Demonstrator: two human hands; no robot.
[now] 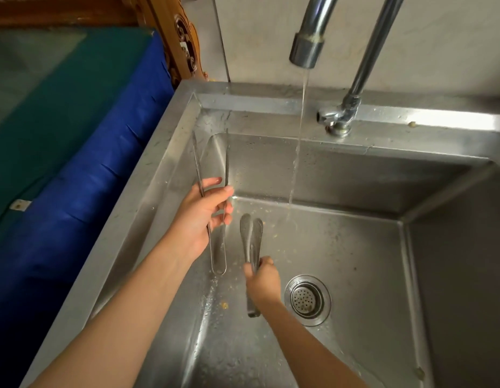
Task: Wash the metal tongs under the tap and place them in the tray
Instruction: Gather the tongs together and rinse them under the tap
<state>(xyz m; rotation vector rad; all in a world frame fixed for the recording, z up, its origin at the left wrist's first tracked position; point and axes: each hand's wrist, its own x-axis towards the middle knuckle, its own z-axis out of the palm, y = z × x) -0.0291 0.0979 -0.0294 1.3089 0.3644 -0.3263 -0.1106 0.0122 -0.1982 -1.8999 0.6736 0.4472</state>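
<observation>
Blue and green cover (pixel 83 169): far left, draped over a low surface beside the sink; carved wooden furniture (pixel 184 43) behind it.

Stainless steel sink (pixel 159 175): fills the centre and right. Basin wet, with small food specks on its floor.

Left hand (pixel 200 217): over the sink's left wall. Fingers (pixel 215 197) curled round the long thin metal tongs (pixel 196 161) at mid-length, grasping both arms. Prongs point away, spread apart; looped end hangs toward the viewer, below the palm.

Right hand (pixel 263 281): just right of the left hand, lower in the basin. Fingers clenched round the short metal tongs (pixel 246 233). Spoon-shaped tips pressed together and pointing away; hinge end sticks out below the hand.

Water stream (pixel 298 152): thin, falling to the basin floor just right of the short tongs' tips; touches neither pair.

Tap spout (pixel 309 43): overhead, above the stream. Tap base (pixel 338 116) mounted on the sink's back rim.

Drain strainer (pixel 307 299): round, perforated, on the basin floor just right of the right hand.
</observation>
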